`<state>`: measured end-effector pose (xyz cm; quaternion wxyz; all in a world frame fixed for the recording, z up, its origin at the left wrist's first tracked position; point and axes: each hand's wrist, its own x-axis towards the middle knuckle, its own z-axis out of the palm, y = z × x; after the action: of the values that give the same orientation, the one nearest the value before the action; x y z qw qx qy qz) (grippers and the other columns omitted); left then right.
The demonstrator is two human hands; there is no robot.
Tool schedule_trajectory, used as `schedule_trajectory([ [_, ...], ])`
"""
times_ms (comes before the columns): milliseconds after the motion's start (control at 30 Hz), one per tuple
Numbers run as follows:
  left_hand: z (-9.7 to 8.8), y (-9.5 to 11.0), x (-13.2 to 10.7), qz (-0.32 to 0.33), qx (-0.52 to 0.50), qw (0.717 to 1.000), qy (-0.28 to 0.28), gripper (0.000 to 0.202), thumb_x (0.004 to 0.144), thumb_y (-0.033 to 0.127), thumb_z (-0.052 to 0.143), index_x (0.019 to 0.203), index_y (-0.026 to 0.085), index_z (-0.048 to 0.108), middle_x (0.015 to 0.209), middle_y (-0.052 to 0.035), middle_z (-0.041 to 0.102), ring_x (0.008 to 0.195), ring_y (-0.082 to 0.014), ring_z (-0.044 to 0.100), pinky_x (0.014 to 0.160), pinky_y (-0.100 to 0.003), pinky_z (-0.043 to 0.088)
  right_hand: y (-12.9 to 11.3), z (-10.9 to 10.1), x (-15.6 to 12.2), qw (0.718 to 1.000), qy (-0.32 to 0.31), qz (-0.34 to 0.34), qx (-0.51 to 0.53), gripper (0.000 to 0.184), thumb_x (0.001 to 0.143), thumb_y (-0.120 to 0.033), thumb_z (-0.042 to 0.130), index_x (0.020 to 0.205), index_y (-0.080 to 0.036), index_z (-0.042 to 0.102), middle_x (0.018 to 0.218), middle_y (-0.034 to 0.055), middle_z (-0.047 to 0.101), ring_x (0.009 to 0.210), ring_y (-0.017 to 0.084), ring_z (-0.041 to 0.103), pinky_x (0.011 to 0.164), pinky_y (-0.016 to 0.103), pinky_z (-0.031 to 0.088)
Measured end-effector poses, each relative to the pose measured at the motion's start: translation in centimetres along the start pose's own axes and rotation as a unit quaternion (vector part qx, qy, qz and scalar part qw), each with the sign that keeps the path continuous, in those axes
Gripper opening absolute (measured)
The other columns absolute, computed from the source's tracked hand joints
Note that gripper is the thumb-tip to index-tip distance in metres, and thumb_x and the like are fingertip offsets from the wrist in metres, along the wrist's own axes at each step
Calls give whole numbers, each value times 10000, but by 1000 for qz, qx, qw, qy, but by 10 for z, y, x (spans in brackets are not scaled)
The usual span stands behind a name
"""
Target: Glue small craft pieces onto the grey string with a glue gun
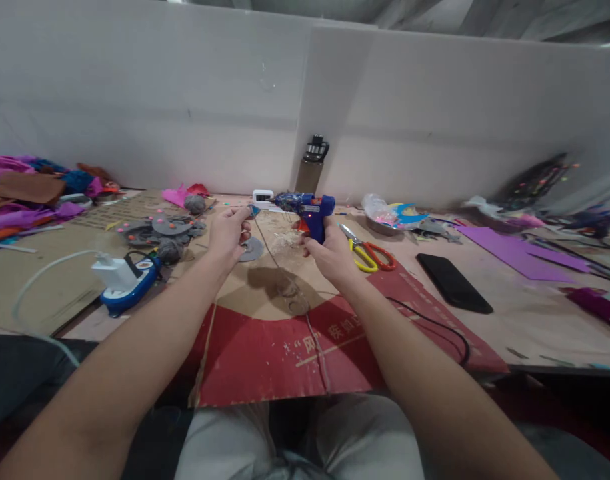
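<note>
My right hand [329, 243] is wrapped round the handle of a blue hot glue gun [312, 223], its orange trigger partly showing. The nozzle points left, towards my left hand [231, 230]. Between that hand's thumb and fingers is a small blue piece [255, 211]; its exact kind is too small to tell. A thin grey cord [272, 257] trails from there down across the cardboard. Below my left fingers a grey felt disc [252, 249] lies flat. Scissors [372, 256] with one yellow and one orange handle rest just right of my right hand.
A red and brown cardboard sheet [265, 360] covers the table's middle. At left stand a blue power strip [127, 293] and grey felt scraps [167, 230]. A black phone [453, 283], purple sheets [515, 253] and a bowl [382, 227] are at right. A bottle [311, 167] stands behind.
</note>
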<state>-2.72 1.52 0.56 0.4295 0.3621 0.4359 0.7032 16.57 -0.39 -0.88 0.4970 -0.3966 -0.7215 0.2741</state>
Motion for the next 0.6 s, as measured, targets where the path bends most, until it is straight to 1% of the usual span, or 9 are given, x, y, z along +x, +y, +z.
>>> schedule_trajectory([
  [167,-2,-2,1,-1,18,1000,-12,194,598,232,691,638,164,514,612,17,528,432,-36,399,343,-146,216,-3,-1,-4,998,-15,-31,-44,242,785,-209,465,1014,-191,542,960,72,639,797,184,572,719,326,458],
  [300,0,-1,-2,0,11,1000,-21,205,601,214,691,626,168,493,615,18,519,437,-32,389,347,-145,220,-5,-1,-5,995,-5,-64,-72,243,798,-200,462,1025,-198,549,946,59,639,828,182,566,778,334,437],
  [400,1,-1,-2,2,16,1000,-21,204,595,205,694,624,168,495,609,22,519,436,-35,393,347,-150,228,-7,0,-6,993,-8,-64,-97,252,790,-189,469,1026,-204,555,974,65,638,861,189,562,805,340,424],
  [600,2,-3,-3,7,20,999,-27,200,597,218,699,621,162,509,607,18,526,438,-41,398,353,-156,232,-7,1,-6,993,-18,-61,-100,241,790,-182,464,1014,-193,550,920,62,634,808,183,555,773,335,421],
])
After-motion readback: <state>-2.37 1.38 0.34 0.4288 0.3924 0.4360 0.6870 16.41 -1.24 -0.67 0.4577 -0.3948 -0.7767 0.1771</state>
